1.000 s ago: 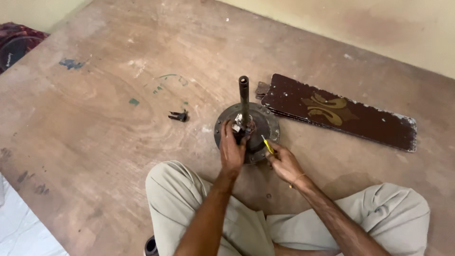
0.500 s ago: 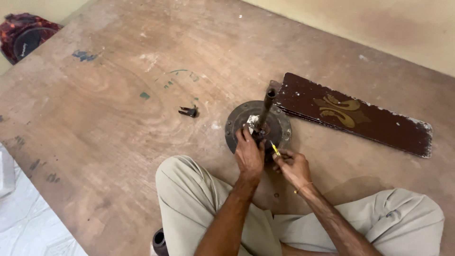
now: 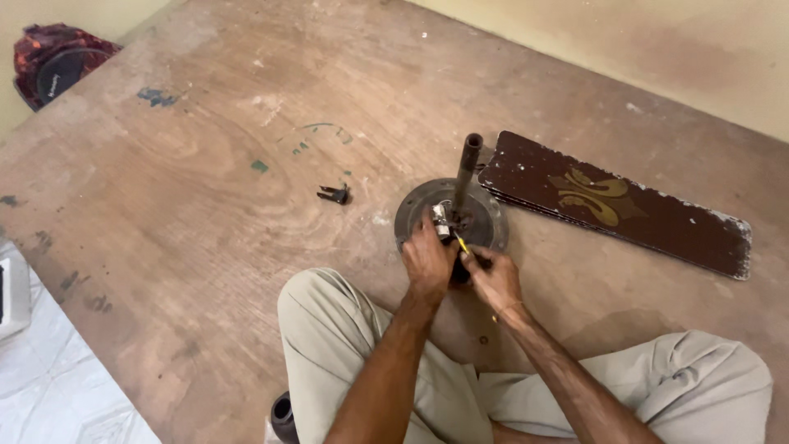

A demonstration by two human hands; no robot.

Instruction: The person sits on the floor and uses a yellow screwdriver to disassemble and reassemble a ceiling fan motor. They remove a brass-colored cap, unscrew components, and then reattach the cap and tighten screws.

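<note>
Fan motor housing (image 3: 450, 218): round grey disc w/ dark upright shaft (image 3: 467, 168), flat on the brown wooden floor (image 3: 205, 205) just far of the seated person's knees, close enough for both hands to bear down on it. Left hand (image 3: 427, 261) clamps over the near rim, fingers curled on a small silvery part, prob. to steady it; right hand (image 3: 493, 279) pinches a slim yellow-handled tool (image 3: 462, 245), tip angled into the hub. Dark-brown fan blades (image 3: 612, 201) w/ gold motif stacked right of housing, touching its far-right edge; small black clip (image 3: 334, 194) lies apart at left.

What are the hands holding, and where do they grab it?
The right hand pinches a yellow-handled tool by its handle; the left hand grips a small part on the round motor.
</note>
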